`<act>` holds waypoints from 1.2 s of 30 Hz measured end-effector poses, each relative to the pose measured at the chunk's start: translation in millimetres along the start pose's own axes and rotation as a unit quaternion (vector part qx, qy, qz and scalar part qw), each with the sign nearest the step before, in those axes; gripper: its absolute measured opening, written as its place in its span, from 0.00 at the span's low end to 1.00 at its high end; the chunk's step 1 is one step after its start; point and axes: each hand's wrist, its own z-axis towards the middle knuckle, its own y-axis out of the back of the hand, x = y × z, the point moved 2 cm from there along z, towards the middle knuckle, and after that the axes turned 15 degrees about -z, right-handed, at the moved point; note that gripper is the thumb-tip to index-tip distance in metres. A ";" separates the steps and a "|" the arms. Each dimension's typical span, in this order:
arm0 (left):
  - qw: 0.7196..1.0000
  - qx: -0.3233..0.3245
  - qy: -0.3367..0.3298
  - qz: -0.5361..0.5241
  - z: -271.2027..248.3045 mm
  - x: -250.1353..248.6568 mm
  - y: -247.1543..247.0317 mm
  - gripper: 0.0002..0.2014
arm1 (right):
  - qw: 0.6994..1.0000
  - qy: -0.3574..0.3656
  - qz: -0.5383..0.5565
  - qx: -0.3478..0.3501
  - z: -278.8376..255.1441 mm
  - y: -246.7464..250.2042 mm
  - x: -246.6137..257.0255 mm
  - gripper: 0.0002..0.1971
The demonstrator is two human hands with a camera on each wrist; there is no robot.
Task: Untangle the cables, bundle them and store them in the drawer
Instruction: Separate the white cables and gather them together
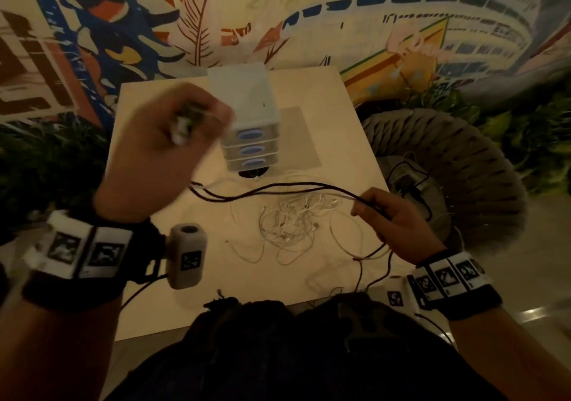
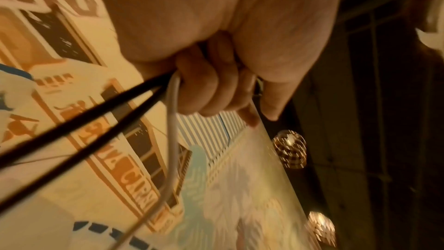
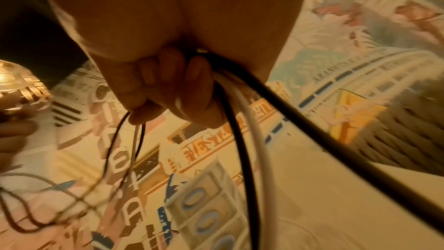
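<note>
Stretching the dark cable (image 1: 272, 189) between two raised hands is the step judged to be in hand, above the pale table (image 1: 349, 116). The left hand (image 1: 160, 150), at about ten o'clock from the tangle, is closed round dark and white strands, with something pale and blurred at the fingertips that cannot be identified. The right hand (image 1: 398, 224), at about three o'clock from the tangle, is curled round the same dark strands and a white one.

The white cables (image 1: 290, 224) lie in a loose heap at the table's centre, with the drawer unit (image 1: 247, 122) at twelve o'clock beyond them, its three drawers closed. To do this well, the dark cable should be drawn out slowly and kept taut, and any white loop that rides up with it should be shaken free before pulling on; a hard tug is likely to tighten the knot.

Only the left wrist view shows two dark strands and one white strand leaving the fist together. Only the right wrist view shows thin strands also trailing from the little-finger side. The heap and drawers are placed clearly by the head view alone.
</note>
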 end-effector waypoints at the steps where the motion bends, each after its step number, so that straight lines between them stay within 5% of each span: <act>1: 0.996 0.069 -0.019 0.044 -3.7 -2.5 -18.2 0.12 | 0.999 0.023 -0.023 0.008 3.5 1.1 13.0 0.07; 5: 0.940 0.278 0.021 0.198 -8.6 28.2 -69.1 0.29 | 0.988 0.097 -0.112 0.050 21.2 1.8 62.8 0.03; 8: 0.913 0.321 0.018 0.252 -11.3 46.8 -88.8 0.24 | 0.977 0.136 -0.148 0.066 31.3 0.0 84.4 0.04; 13: 0.902 0.302 0.050 0.305 -9.8 49.9 -72.8 0.22 | 0.985 0.103 -0.104 0.092 35.8 1.0 76.9 0.09; 19: 0.934 0.219 -0.011 0.283 -6.2 39.8 -30.9 0.20 | 0.988 0.020 -0.090 0.120 18.9 -4.8 20.5 0.13; 27: 0.957 0.130 -0.011 0.258 -1.3 21.5 0.2 0.12 | 0.976 -0.149 -0.082 0.139 -14.0 -26.4 -71.4 0.24; 36: 0.946 0.201 -0.013 0.255 -5.0 23.7 -5.9 0.18 | 0.958 -0.232 0.056 0.160 -45.4 -61.4 -102.1 0.22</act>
